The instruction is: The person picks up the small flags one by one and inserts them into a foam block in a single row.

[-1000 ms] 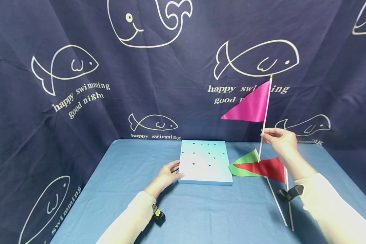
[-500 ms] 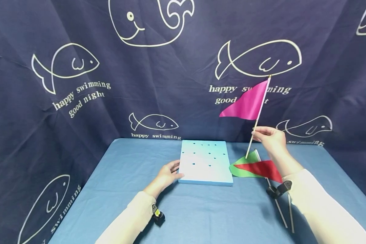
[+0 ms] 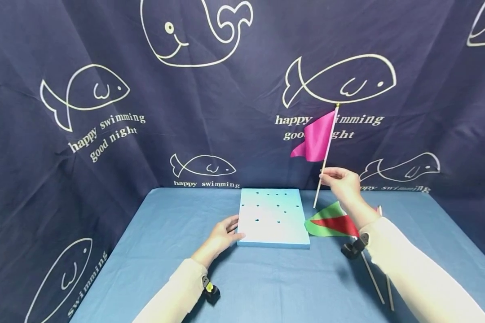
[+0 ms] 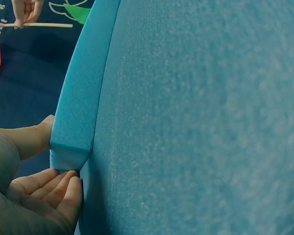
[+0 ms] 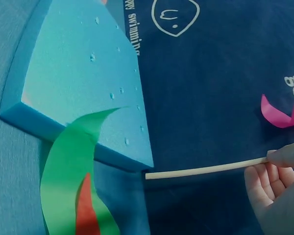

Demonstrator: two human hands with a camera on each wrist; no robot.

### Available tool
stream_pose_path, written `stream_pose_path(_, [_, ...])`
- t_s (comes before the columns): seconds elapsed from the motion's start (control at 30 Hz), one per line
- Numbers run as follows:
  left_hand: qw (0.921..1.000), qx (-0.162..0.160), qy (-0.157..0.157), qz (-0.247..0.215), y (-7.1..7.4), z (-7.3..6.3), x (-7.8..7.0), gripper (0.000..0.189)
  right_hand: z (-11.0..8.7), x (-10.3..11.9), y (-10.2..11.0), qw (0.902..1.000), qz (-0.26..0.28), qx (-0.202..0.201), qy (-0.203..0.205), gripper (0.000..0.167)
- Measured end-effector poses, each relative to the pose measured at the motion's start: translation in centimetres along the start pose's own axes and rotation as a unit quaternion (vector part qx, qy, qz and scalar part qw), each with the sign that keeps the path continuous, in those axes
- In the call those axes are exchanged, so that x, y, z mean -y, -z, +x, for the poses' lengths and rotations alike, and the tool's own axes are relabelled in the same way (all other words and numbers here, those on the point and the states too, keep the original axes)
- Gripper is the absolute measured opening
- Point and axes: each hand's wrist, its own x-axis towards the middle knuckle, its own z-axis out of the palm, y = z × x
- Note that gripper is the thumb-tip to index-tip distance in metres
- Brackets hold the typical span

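Observation:
A pink triangular flag (image 3: 319, 141) on a thin pale stick stands above the table, leaning slightly right at its top. My right hand (image 3: 342, 183) pinches its stick between thumb and fingers, below the cloth. The stick's bare lower end points down and hangs free, close to the back right corner of a light blue foam block (image 3: 272, 233). Small holes dot the block's top. At the block's left side, my left hand (image 3: 222, 235) holds its edge; in the left wrist view the thumb (image 4: 34, 137) lies against one face and the curled fingers (image 4: 56, 188) against another.
A green flag (image 3: 319, 229) and a red flag (image 3: 339, 224) lie overlapping right of the block, their sticks reaching toward the front. The right forearm partly covers them. A dark blue printed curtain (image 3: 262, 112) rises behind the blue cloth-covered table (image 3: 262, 282).
My right hand has carried the pink flag leftward, from above the lying flags toward the block. The pink cloth has folded. My left hand keeps its place on the block.

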Motion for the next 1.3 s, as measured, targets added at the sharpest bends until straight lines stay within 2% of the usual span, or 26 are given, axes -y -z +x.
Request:
stream_pose_path(0.3, [1.0000, -0.002, -0.002, -0.003, 0.4, -0.5, 0.4, 0.064, 0.1, -0.7, -2.1, 0.9998, 0.002, 0.006, -0.017, 0.035])
stream_pose_path(0.63, [1.0000, -0.001, -0.005, -0.001, 0.4, -0.7, 0.3, 0.064, 0.7, -1.8, -3.4, 0.9997, 0.018, 0.015, -0.004, 0.033])
stream_pose_path(0.73, [1.0000, -0.006, -0.004, 0.003, 0.3, -0.5, 0.3, 0.064, 1.0, -2.0, -3.8, 0.9999, 0.008, 0.015, -0.001, 0.031])
stream_pose_path(0.93, [1.0000, -0.003, -0.003, -0.003, 0.0, -0.2, 0.1, 0.063, 1.3, -2.2, -4.1, 0.9999, -0.011, 0.001, 0.005, 0.028])
stream_pose_path(1.3, [0.9998, -0.001, -0.013, -0.012, -0.1, -0.3, 0.2, 0.064, 1.3, -2.2, -4.5, 0.9997, -0.019, 0.013, -0.007, 0.030])
